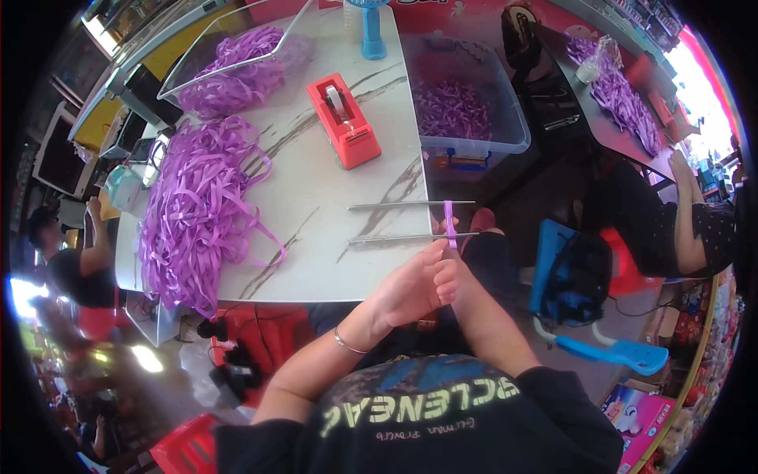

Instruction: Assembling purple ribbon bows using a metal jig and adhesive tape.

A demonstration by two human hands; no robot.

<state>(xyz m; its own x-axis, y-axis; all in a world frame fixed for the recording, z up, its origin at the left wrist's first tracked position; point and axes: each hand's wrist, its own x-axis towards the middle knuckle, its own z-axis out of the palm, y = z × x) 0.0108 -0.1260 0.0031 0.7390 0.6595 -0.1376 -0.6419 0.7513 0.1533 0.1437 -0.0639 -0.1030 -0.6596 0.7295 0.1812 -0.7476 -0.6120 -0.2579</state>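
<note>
Two thin metal rods (387, 239) lie parallel, reaching out past the right edge of the white marbled table. A purple ribbon (449, 220) is looped across both rods near their outer ends. At the nearer rod, my left hand (422, 284) is closed, thumb and fingers pinched at the ribbon's lower end. Behind it is my right hand (439, 227), mostly covered by the left; only a bit of finger shows between the rods, so its grip is hidden. A large heap of loose purple ribbon strips (197, 205) covers the table's left side.
A red tape dispenser (344, 120) stands mid-table, with a blue fan (373, 35) behind. A clear bin (229, 63) at far left holds more ribbon. Right of the table, a plastic tub (474, 146) contains purple pieces. A person (687, 213) sits at right near a blue chair (553, 261).
</note>
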